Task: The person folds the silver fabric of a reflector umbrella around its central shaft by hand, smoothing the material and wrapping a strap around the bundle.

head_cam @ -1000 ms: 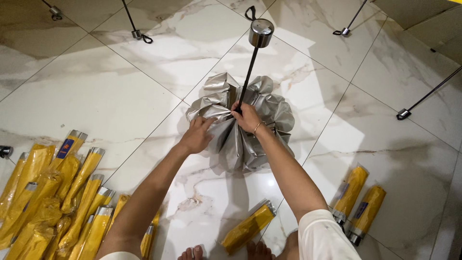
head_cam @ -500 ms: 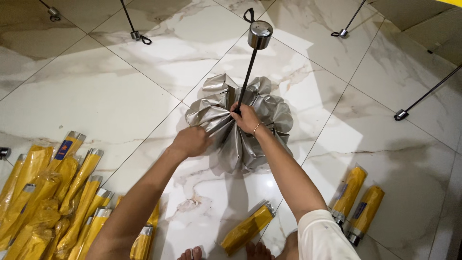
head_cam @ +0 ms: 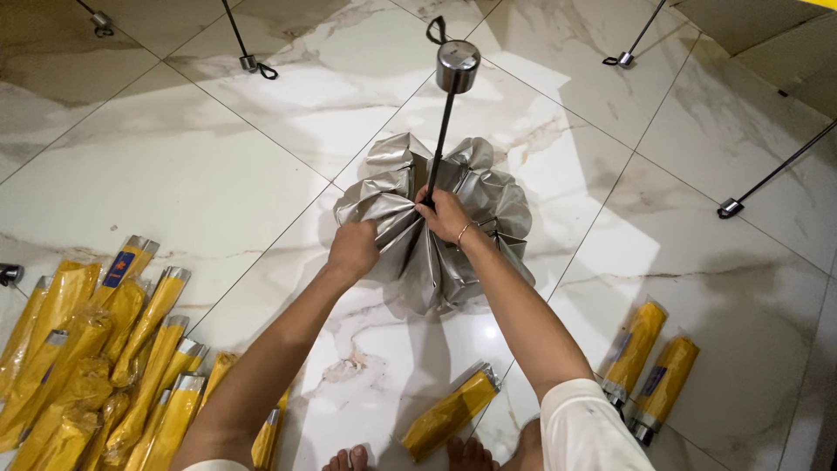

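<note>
**Left hand now bunched on the canopy**

Left hand (head_cam: 353, 249) has gone from flat fingers to a fist clamped on the folds of the silver umbrella (head_cam: 488, 196). Right hand (head_cam: 445, 214) still grips the shaft at the canopy centre. Umbrella stands handle-up on the marble floor (head_cam: 174, 174). Yellow sleeved umbrellas (head_cam: 96, 349) piled left of it, one sleeve (head_cam: 449, 412) just below, two more (head_cam: 649, 366) to the lower right.

Collapsed silver fabric umbrella (head_cam: 440, 222) stands upside down on white marble floor tiles (head_cam: 174, 174), canopy crumpled in loose folds, spread low against floor. Thin dark shaft (head_cam: 442, 131) rises slightly tilted from canopy centre. Cylindrical silver metal handle (head_cam: 457, 65) tops shaft, black wrist loop (head_cam: 433, 30) attached. Ribs hidden, probably folded inside fabric.
</note>
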